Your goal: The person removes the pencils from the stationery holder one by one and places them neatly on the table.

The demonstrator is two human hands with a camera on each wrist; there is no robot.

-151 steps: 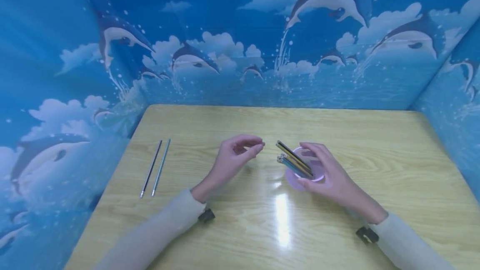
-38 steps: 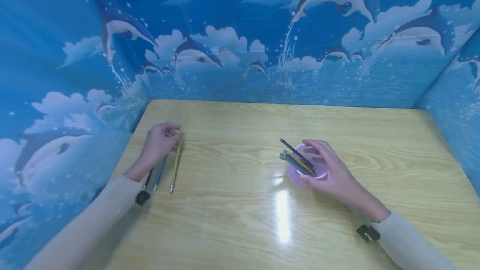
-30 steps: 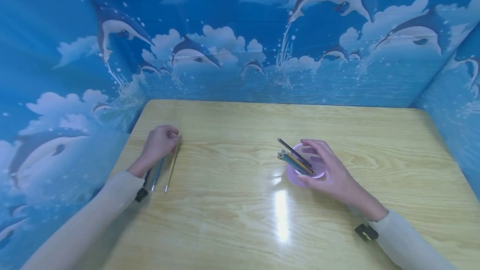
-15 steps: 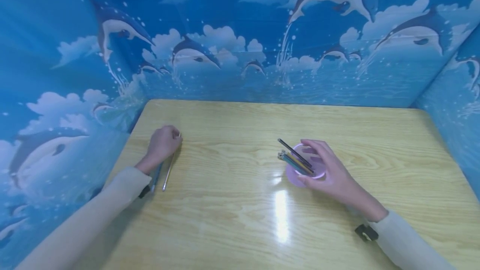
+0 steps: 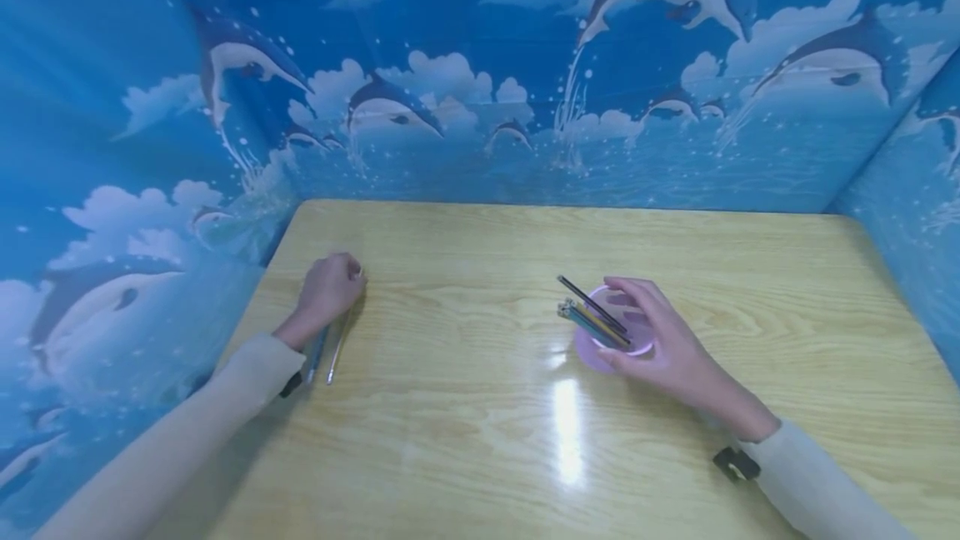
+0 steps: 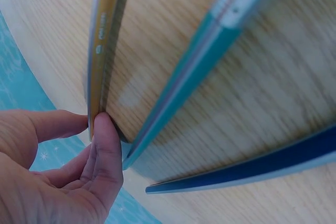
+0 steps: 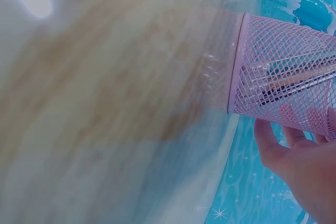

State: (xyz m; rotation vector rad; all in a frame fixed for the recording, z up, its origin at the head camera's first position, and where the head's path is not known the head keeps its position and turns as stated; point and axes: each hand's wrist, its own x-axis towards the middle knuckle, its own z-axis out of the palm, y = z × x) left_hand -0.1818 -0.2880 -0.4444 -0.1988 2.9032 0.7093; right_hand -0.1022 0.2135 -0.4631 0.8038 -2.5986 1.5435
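Note:
At the table's left side my left hand pinches the far end of a yellow pencil between thumb and fingers. The pencil lies along the wood, its near end pointing toward me. Beside it is a teal pencil, and a dark blue pencil lies beyond that; the left arm covers the blue one in the head view. My right hand grips a pink mesh pencil cup standing on the table. Several pencils lean leftward in the cup, one dark pencil apart from the bunch.
The wood-grain table has a glossy light reflection in front of the cup. A blue dolphin-print curtain closes off the back and both sides. Black straps sit at both sleeves' cuffs.
My left hand has gone from near the cup to the left side, where a yellow pencil now lies beside the two others. One yellow pencil fewer shows in the cup. The right hand stays put.

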